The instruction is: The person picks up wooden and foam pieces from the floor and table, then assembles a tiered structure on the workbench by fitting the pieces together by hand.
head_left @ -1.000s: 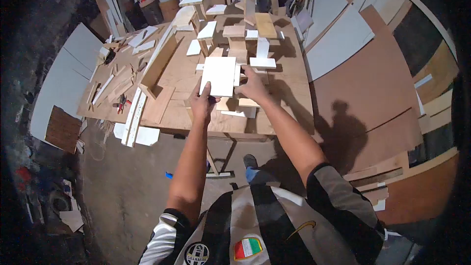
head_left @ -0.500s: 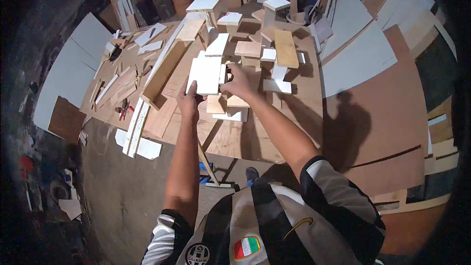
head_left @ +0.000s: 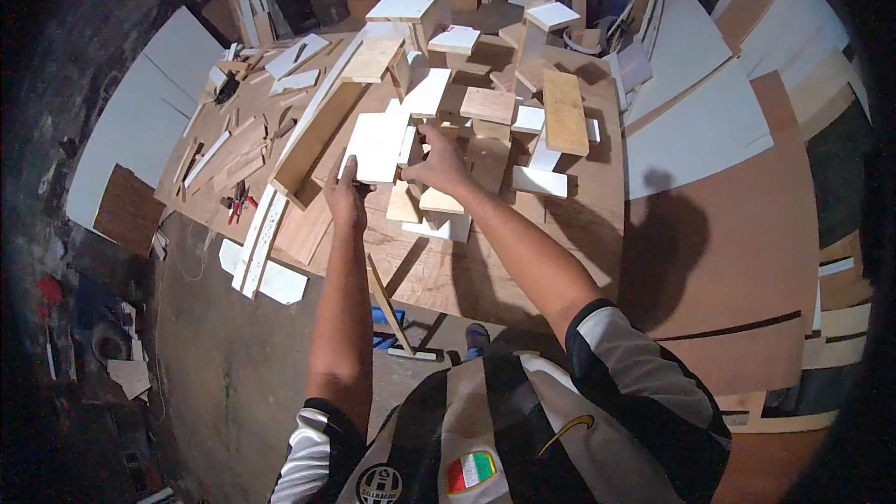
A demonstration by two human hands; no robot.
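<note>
Both of my hands hold a small white-faced wooden piece [head_left: 375, 142] above the workbench. My left hand [head_left: 346, 198] grips its lower left corner, thumb on top and fingers underneath. At the opposite side, my right hand [head_left: 437, 163] has thumb and fingers closed around a narrow white-edged strip [head_left: 408, 146], which stands along the piece's right edge. Whether that strip is joined to the piece I cannot tell. Just beneath the hands are a bare-wood block [head_left: 404, 203] and a low white board [head_left: 439, 227].
Several small stool-like wooden pieces, including one with a yellowish top [head_left: 564, 112], stand on the plywood workbench [head_left: 504, 271]. A long wooden beam [head_left: 317, 145] runs along its left part. Offcuts and red-handled pliers [head_left: 237, 203] lie further left. Large sheets [head_left: 719, 215] lean at right.
The white-faced piece and both hands have shifted slightly left and tilted a little. The narrow strip at its right side shows more now. The camera view has shifted slightly as well.
</note>
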